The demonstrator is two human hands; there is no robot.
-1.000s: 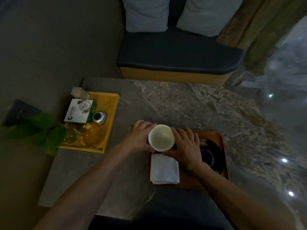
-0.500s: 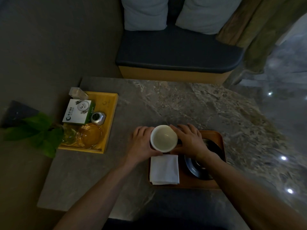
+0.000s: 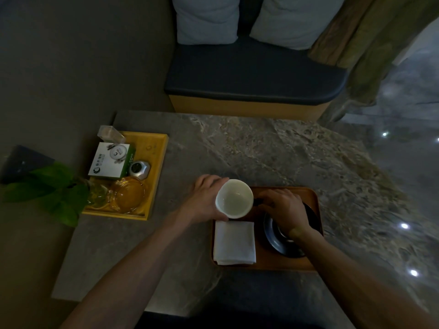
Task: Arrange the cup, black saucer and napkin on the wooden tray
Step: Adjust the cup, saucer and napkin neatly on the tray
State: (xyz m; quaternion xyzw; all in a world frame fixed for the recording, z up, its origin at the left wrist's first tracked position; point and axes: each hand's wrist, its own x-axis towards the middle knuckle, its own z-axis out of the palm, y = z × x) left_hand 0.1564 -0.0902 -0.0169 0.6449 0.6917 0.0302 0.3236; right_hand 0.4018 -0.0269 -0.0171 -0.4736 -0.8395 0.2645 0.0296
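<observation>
Your left hand (image 3: 206,200) grips the cup (image 3: 234,198), keeping it clear while your right hand (image 3: 283,208) presses the saucer (image 3: 285,243) into place on the tray (image 3: 316,203). The napkin (image 3: 234,242) lies below your left hand.

A grey stone-patterned table (image 3: 237,148) is seen from above. Two trays are set directly on it, well apart. A yellow tray (image 3: 158,167) is placed near the left edge and is filled with small items. A brown wooden tray (image 3: 282,263) is placed toward the near edge, right of the middle. The remaining tabletop is left bare.
</observation>
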